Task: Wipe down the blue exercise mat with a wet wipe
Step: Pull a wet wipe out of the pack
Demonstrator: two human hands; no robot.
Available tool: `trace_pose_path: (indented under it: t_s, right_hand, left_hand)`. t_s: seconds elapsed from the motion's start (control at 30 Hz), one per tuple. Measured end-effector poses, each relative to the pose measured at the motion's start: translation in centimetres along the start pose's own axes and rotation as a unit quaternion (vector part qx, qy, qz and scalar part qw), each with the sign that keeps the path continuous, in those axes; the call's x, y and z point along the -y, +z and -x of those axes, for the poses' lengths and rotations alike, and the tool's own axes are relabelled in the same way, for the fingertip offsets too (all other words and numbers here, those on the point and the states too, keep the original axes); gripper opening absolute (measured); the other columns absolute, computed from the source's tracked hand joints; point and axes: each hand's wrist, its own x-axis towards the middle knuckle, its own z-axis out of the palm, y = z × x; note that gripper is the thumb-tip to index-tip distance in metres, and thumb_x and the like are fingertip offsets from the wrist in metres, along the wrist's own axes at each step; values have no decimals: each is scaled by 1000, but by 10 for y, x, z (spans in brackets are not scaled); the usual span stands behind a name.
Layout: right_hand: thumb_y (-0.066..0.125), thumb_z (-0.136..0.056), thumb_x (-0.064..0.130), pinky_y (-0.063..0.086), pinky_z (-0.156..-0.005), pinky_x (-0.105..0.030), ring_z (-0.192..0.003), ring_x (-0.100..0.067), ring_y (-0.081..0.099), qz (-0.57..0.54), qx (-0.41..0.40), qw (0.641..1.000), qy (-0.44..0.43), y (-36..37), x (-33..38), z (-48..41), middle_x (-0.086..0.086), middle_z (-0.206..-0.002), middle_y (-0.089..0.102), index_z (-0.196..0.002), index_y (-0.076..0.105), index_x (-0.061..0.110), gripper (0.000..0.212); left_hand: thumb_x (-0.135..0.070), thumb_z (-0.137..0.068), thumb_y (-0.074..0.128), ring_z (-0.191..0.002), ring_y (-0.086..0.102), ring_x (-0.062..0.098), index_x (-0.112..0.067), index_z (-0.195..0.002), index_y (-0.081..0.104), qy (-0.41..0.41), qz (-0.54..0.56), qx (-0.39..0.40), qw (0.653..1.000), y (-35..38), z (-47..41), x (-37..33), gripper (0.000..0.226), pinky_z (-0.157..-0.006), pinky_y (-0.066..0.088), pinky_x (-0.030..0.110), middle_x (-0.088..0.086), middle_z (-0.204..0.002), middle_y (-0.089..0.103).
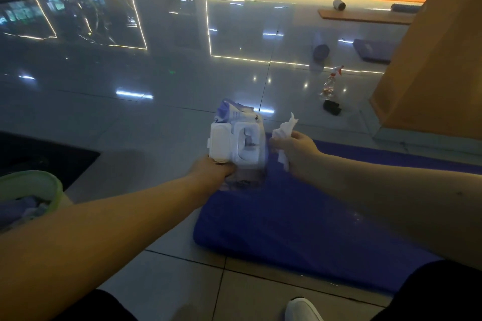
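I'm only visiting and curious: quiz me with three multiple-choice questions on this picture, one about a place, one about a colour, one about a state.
1. Where is the spray bottle?
A. on a shelf
B. on the floor beyond the blue mat
C. lying on the mat

2. What colour is the wipe in the right hand?
A. orange
B. black
C. white

3. The lid of the wipe pack in the left hand is:
A. flipped open
B. closed
C. torn off

Answers: B, it stands on tiles past the mat; C, it is plainly white; A, the lid is swung aside.
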Motion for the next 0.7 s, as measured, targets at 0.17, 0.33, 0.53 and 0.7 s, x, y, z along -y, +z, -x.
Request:
trace_pose_path:
  t_s: [0.17,0.33,0.53,0.7]
  right_hand:
    - [90,-73,25,54,-67,-35,-74,-24,64,55,22,998,-23,-1,-3,2,-11,-84,69,-101,71,10,37]
    - [91,-72,19,51,-58,-30,-71,-23,64,85,8,996,-38,3,-1,6,-10,-84,68,-103,70,9,39]
    - [88,-76,16,48,-58,-26,-82,-21,65,105,-10,994,-40,0,-2,4,-8,-98,68,-117,64,9,48]
    - [88,-76,15,49,-59,-26,-83,-21,65,111,-12,993,-45,5,-5,4,-8,-98,68,-114,64,11,46]
  left_hand:
    - [-11,-94,67,-84,71,22,-18,-123,61,1,11,27,1000,-3,4,-1,30,-60,57,25,13,-101,71]
    - [-13,-93,68,-89,70,27,-13,-125,61,9,8,37,999,-3,6,-4,33,-71,61,36,18,-105,70]
    - [-27,-96,37,-87,50,32,-2,-121,58,5,165,12,986,-12,5,-12,40,-76,44,40,20,-102,51]
    - [-19,-99,31,-90,60,32,-6,-126,62,-36,162,-5,986,-17,5,-12,43,-88,50,45,21,-103,63]
